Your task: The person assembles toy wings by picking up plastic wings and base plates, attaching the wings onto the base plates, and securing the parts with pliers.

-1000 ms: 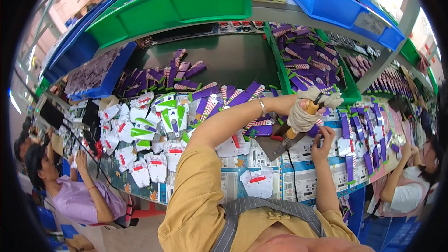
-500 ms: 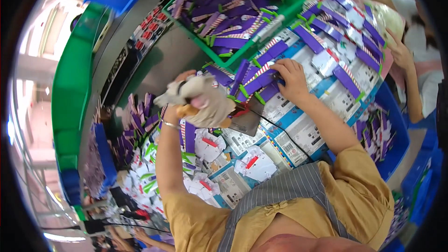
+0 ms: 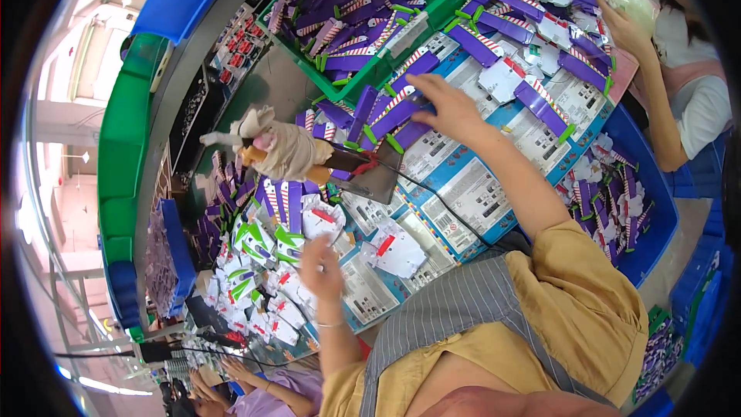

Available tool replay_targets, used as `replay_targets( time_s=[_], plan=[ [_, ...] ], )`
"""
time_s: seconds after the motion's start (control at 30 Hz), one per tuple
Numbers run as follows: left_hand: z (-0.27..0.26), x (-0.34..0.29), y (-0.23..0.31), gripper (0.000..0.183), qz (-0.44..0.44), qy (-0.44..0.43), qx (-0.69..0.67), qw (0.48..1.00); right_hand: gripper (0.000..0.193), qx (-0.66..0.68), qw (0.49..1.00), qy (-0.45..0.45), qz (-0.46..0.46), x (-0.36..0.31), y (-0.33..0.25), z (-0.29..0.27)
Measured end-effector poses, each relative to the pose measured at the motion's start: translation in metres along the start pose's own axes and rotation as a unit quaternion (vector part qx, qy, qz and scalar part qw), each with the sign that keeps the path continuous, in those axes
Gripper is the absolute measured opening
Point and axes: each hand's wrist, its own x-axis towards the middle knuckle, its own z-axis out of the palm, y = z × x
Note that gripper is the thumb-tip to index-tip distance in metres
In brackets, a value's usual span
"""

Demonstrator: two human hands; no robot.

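My right hand (image 3: 451, 110) reaches over the table with thumb and fingers apart, beside the end of a purple strip (image 3: 395, 113) with a red-and-white striped edge and green tips. Other such strips lie around it. My left hand (image 3: 321, 269) is smeared by motion over the near left part of the table, close to a white plastic piece with a red part (image 3: 320, 216); its grip cannot be made out. Between the hands stands a cloth-wrapped device (image 3: 282, 147) on a dark base plate. Another white piece with a red part (image 3: 397, 251) lies in front of me.
A green crate (image 3: 370, 81) full of purple strips stands at the back. White and green pieces (image 3: 258, 251) pile up at left. A blue bin (image 3: 652, 239) with strips is at right. A black cord (image 3: 444, 201) crosses the table. Another person's arm (image 3: 644, 69) reaches in at right.
My left hand has come from behind the wrapped device toward me, over the near left of the table. My right hand's fingers have spread near the strip. The whole view has shifted.
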Motion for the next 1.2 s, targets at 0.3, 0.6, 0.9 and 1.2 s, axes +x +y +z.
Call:
replay_targets(
  time_s=[0.3, 0.6, 0.9, 1.2],
  plan=[
    [0.058, -0.08, 0.063, 0.028, 0.026, -0.182, 0.05, 0.982, 0.029, -0.074, 0.983, 0.119, -0.119, -0.001, 0.014, 0.004],
    [0.054, -0.076, 0.043, 0.027, 0.01, -0.176, -0.017, 0.984, 0.02, 0.057, 0.99, 0.039, 0.123, -0.015, 0.015, -0.048],
    [0.042, -0.072, 0.028, 0.017, 0.032, -0.115, -0.106, 0.987, 0.074, -0.078, 0.977, -0.188, 0.07, 0.0, 0.004, -0.028],
    [0.005, 0.073, -0.053, 0.01, -0.101, -0.131, -0.088, 0.982, 0.105, -0.193, 0.901, -0.366, -0.131, 0.045, -0.015, -0.036]
  ],
)
